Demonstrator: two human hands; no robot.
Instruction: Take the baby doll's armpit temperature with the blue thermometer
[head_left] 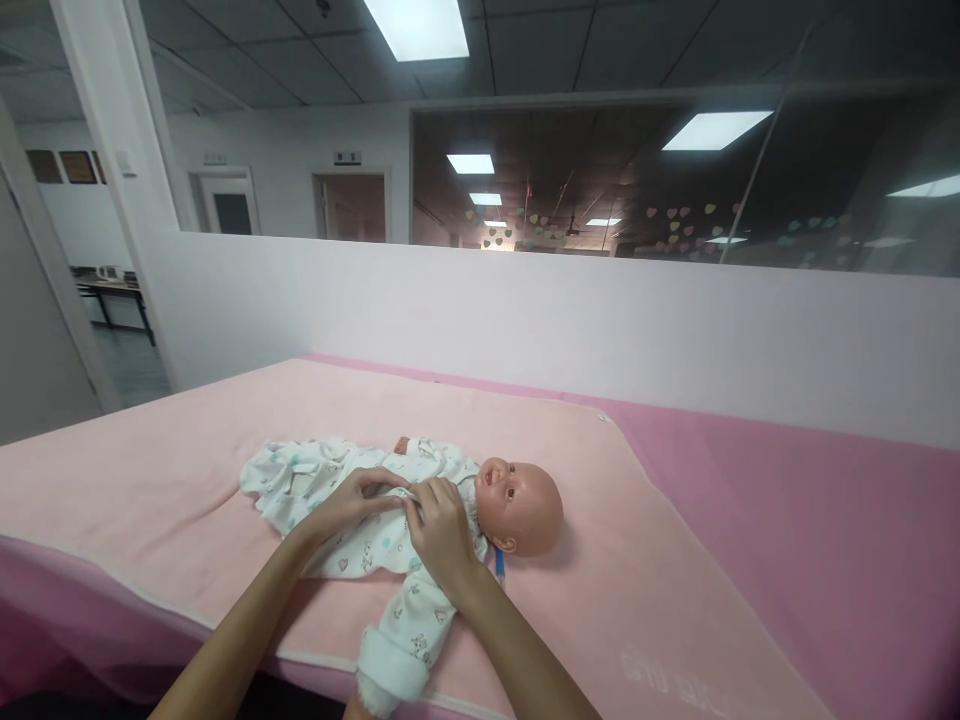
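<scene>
Printed outfit is under your hands, worn by the doll; left hand and right hand pinch its front, close together, above the pink sheet.

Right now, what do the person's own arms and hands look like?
The left arm and right arm look slim and bare, with no sleeves showing. The left hand and right hand wear no gloves, and I see no rings, watch or bracelets.

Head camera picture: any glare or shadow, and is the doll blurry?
Head view: ceiling light panel washed out white; head view: soft shadow beside the baby doll's head, which looks fairly sharp; head view: pale lettering too faint to read.
</scene>
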